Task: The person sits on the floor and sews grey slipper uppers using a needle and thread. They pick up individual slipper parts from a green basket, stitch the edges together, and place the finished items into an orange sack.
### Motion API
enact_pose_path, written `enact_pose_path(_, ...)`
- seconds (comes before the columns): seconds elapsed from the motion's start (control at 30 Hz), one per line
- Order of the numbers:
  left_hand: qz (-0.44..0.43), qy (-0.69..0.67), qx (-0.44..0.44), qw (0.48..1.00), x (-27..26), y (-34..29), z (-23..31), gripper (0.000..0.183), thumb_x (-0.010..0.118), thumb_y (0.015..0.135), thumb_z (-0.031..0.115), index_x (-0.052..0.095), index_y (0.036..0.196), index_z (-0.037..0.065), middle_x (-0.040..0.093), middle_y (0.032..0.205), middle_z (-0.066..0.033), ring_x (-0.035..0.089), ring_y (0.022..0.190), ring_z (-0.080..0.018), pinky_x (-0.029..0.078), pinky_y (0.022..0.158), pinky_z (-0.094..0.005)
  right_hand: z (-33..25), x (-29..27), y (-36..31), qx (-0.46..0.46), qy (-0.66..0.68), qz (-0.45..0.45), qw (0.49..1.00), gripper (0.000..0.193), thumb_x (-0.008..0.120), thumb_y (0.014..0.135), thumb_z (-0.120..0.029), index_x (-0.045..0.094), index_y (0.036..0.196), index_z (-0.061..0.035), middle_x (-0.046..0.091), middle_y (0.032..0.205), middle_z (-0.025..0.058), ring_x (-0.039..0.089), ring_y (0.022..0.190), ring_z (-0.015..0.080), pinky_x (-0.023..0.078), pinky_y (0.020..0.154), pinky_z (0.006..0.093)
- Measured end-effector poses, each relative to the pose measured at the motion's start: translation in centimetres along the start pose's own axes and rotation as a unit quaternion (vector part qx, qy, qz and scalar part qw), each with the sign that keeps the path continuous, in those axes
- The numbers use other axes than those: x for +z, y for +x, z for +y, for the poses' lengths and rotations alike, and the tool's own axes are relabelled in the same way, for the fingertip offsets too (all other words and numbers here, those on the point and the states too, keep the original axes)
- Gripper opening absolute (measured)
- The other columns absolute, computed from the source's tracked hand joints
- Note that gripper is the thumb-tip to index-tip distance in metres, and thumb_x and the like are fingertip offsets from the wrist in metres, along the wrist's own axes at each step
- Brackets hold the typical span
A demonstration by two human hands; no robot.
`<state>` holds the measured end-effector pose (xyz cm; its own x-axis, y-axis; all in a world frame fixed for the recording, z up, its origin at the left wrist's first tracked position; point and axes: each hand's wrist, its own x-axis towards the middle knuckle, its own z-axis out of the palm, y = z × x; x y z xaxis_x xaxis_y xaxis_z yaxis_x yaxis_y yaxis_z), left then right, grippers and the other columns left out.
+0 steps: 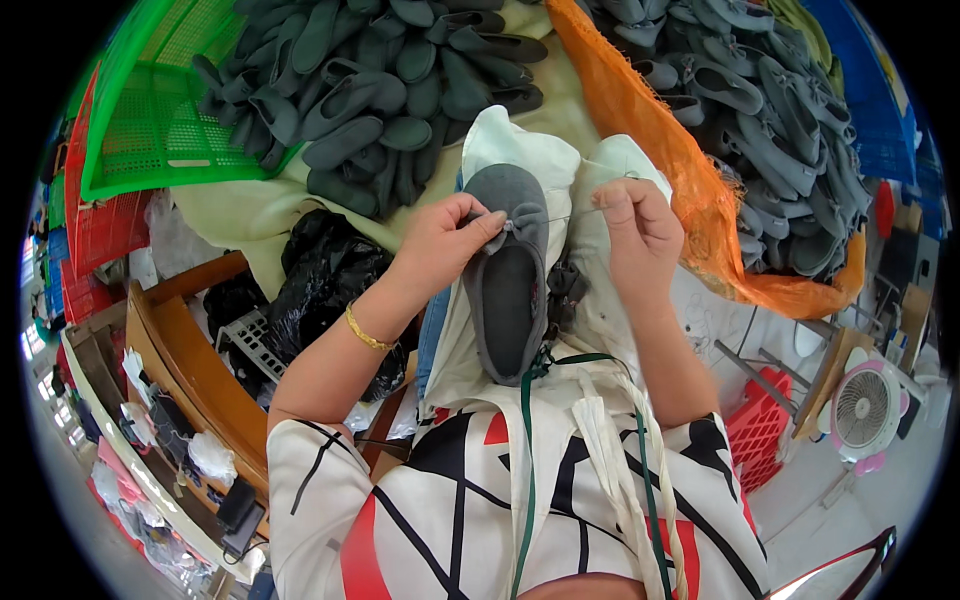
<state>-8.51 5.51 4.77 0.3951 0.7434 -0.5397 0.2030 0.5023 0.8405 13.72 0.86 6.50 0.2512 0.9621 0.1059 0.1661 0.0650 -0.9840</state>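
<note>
A dark grey slip-on shoe (505,186) lies across my lap, its toe pointing away from me and its opening facing up. On its upper sits a small grey bow (527,216). My left hand (448,238) is closed at the bow's left side, thumb and forefinger pinching it against the shoe. To the right, and apart from the shoe, my right hand (642,225) pinches a thin thread (572,214) that runs across from the bow. A fine loop shows above those fingertips; whether a needle is also between them is too small to tell.
Piles of similar grey shoes lie at the far left (375,95) and, inside an orange sack (690,200), at the far right. A green crate (150,130) stands at the left, above a black plastic bag (325,275). A small fan (865,405) is at the right.
</note>
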Motion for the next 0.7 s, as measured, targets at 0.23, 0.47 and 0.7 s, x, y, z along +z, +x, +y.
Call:
enact_pose_path(0.23,0.010,0.043,0.042,0.998,-0.2,0.9,-1.0,0.022,0.070,0.093,0.020,0.065,0.083,0.002,0.064,0.071,0.0022,0.053,0.063,-0.0041,0.043,0.056,-0.0226,0.7,2.7,-2.4,0.234,0.524,-0.048,0.818,0.030,0.044,0.106,-0.025,0.041,0.080,-0.0103,0.042,0.073,0.0005,0.044,0.068,0.0176,0.045,0.089,0.0420)
enact_pose_path(0.47,0.000,-0.005,0.035,0.999,-0.2,1.2,-1.6,0.015,0.072,0.091,0.015,0.068,0.086,0.002,0.064,0.073,0.0035,0.054,0.066,-0.0032,0.043,0.060,-0.0201,-0.1,-1.7,-7.9,0.188,0.478,-0.069,0.855,0.038,0.040,0.107,-0.030,0.038,0.073,-0.0128,0.031,0.063,-0.0021,0.034,0.064,0.0145,0.038,0.080,0.0364)
enact_pose_path(0.7,-0.002,0.127,0.149,0.981,-0.8,1.0,-1.5,0.012,0.070,0.089,0.014,0.067,0.090,0.003,0.065,0.079,-0.0010,0.059,0.071,-0.0129,0.046,0.061,-0.0277,-0.1,-2.3,-7.9,0.068,0.282,-0.012,0.957,0.026,0.042,0.108,-0.018,0.053,0.089,-0.0032,0.054,0.079,0.0064,0.052,0.081,0.0180,0.042,0.096,0.0430)
